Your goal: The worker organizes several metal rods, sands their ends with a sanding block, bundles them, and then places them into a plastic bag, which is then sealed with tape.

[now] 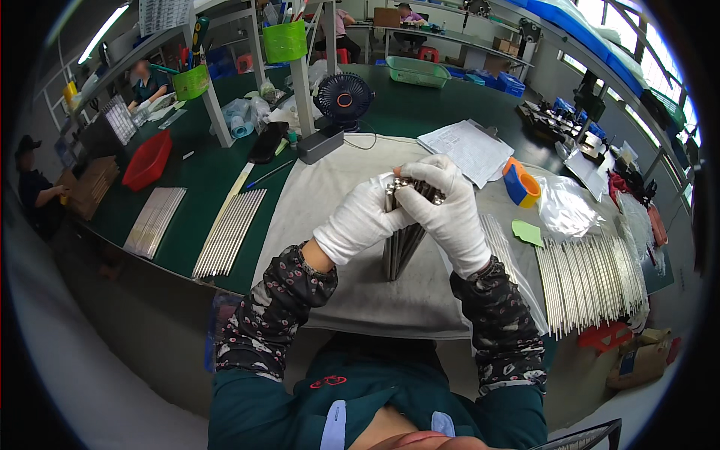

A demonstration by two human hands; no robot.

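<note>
A bundle of shiny metal rods (401, 251) stands roughly upright on the pale cloth (322, 289) in front of me. My left hand (361, 217), in a white glove, is closed round the bundle's left side near the top. From the right, my gloved right hand (444, 206) wraps over the upper ends, its fingers bent across them. Rounded rod tops show between the two hands. Lower down the rods fan slightly, their bottom ends close to the cloth.
A wide row of metal rods (589, 285) lies at the right. Smaller rod rows (231, 234) lie on the green table at the left. Beyond the cloth stand a fan (344, 99), papers (465, 148) and an orange-blue tape roll (521, 184). Shelf posts rise behind; other people sit farther off.
</note>
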